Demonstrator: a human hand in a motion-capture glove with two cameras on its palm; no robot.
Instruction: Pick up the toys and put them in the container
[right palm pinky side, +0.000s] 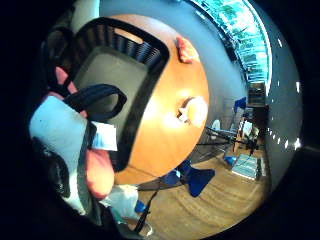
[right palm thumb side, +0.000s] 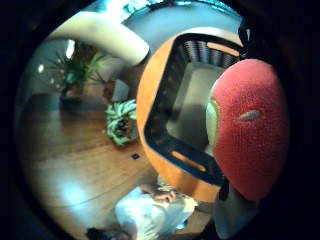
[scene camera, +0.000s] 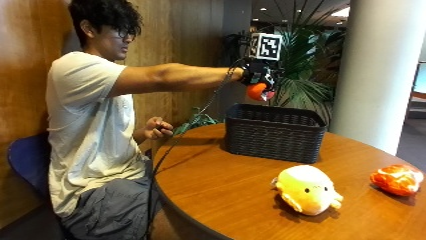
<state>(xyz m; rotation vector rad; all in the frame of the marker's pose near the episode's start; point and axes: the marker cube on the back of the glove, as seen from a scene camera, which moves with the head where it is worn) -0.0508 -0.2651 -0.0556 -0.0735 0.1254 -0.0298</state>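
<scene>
The basket stands open-topped directly under the right hand, air between its rim and the hand. The arm reaches straight out at shoulder height, and the fingers grasp a red toy above the opening. Past the basket, well apart from the hand, a yellow toy and an orange toy lie on the table.
</scene>
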